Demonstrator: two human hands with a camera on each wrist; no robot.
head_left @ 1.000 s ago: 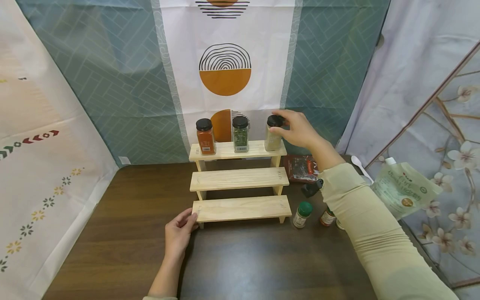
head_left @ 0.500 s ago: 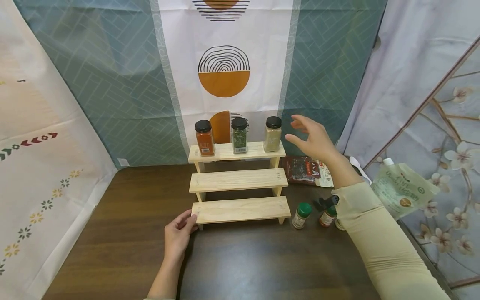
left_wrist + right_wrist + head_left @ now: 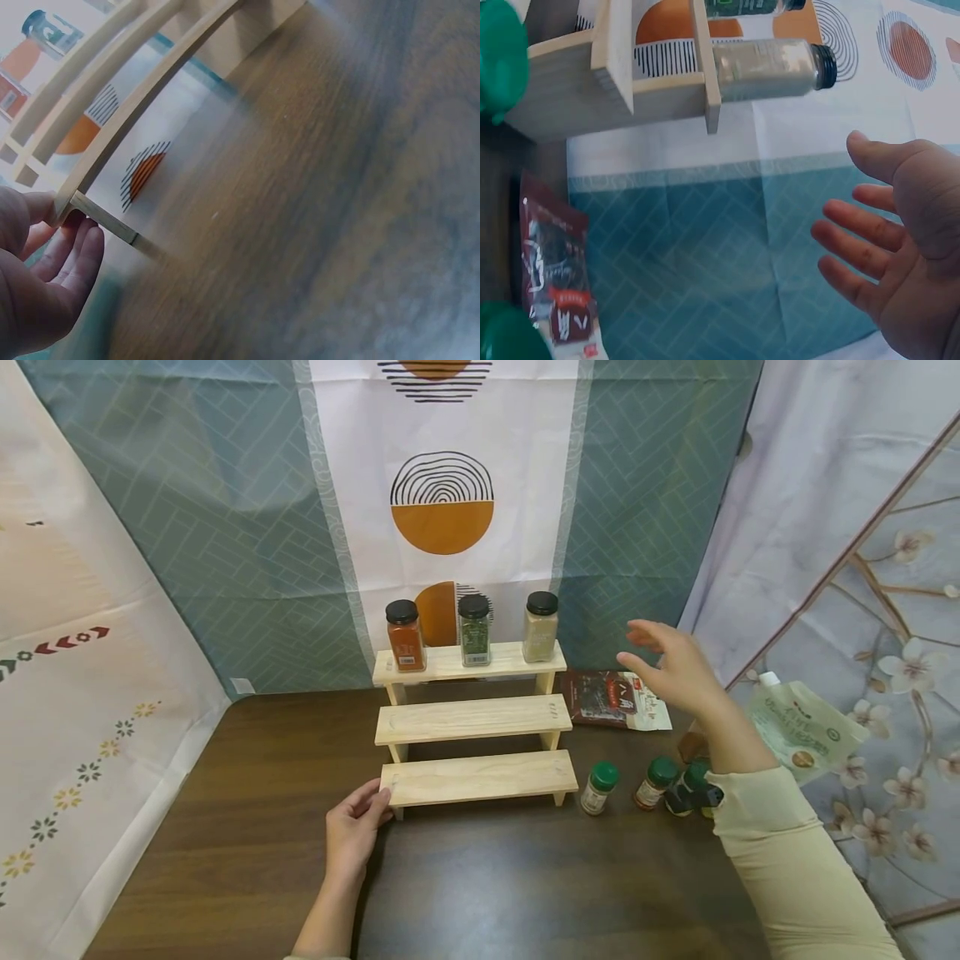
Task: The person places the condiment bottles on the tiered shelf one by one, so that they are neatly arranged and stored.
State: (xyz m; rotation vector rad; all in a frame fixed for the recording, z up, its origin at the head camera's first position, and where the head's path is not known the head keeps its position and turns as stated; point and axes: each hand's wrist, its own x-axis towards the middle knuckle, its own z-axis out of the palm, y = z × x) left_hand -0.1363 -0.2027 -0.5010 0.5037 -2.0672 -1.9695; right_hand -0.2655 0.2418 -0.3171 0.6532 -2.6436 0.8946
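A three-tier wooden rack [image 3: 474, 720] stands on the table. On its top step are three black-capped spice jars: an orange-red one [image 3: 407, 639], a green herb one [image 3: 475, 635] and a pale beige one [image 3: 540, 631]. My left hand [image 3: 352, 831] grips the left end of the bottom step, thumb above and fingers beneath, as the left wrist view shows. Right of the rack, my right hand [image 3: 678, 668] hangs in the air with parted fingers and holds nothing. The beige jar [image 3: 769, 69] is the nearest jar to it, well apart from the fingers.
Several green-capped spice bottles, one of them a lone bottle [image 3: 598, 788], stand right of the rack. A dark red spice packet [image 3: 611, 700] lies behind them. A pale green spouted pouch [image 3: 806, 727] leans by the right curtain. Patterned cloth hangs behind.
My right hand has let go of the beige jar on the top step and moved away to the right. My left hand keeps its grip on the rack.
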